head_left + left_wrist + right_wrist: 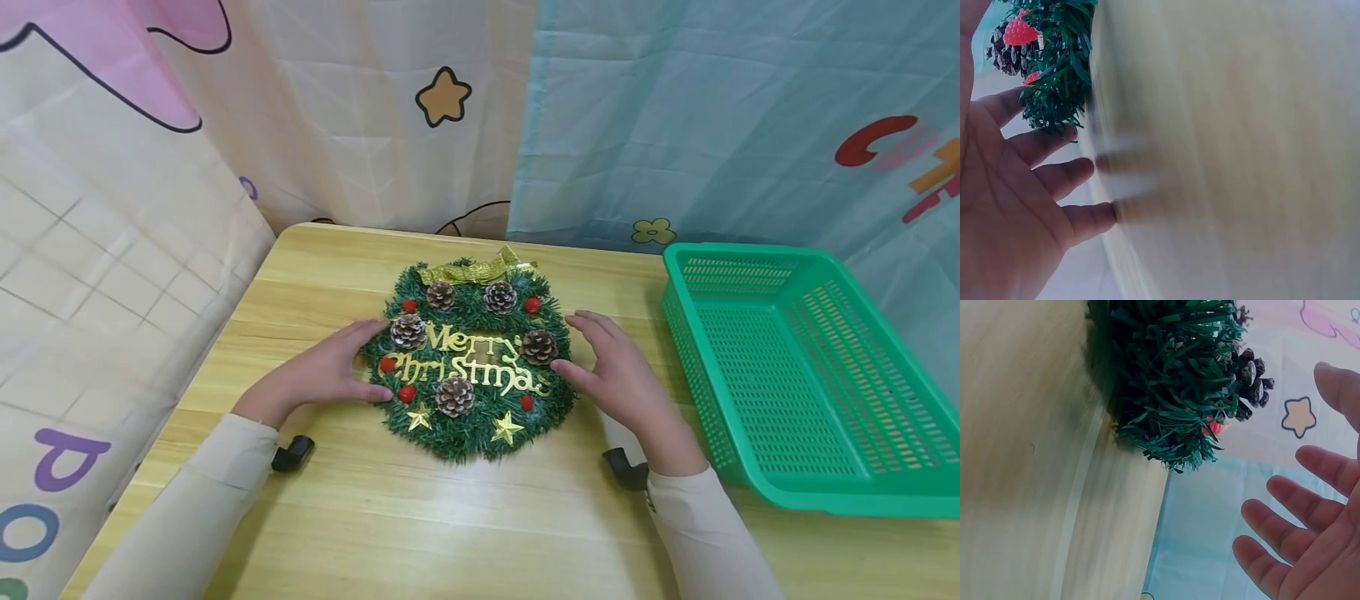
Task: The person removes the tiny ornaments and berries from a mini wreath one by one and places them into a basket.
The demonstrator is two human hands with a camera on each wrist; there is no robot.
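A green Christmas wreath (476,433) lies flat on the wooden table, with pinecones, red berries, gold stars and a gold "Merry Christmas" sign (468,362). Across its top lies a gold ribbon (468,272). My left hand (318,367) is at the wreath's left edge, thumb and fingers spread apart. In the left wrist view, its lower fingertips (1104,219) meet the tabletop and the upper fingers are against or just behind the greenery. On the other side, my right hand (618,375) has its fingers spread; the right wrist view shows a gap between it and the wreath (1172,381).
A green plastic basket (708,400) with slotted walls stands on the right of the table (450,533). Printed curtains (360,125) hang behind the table and along its left side. A dark strap piece (292,454) sits at the left wrist, another (625,469) at the right.
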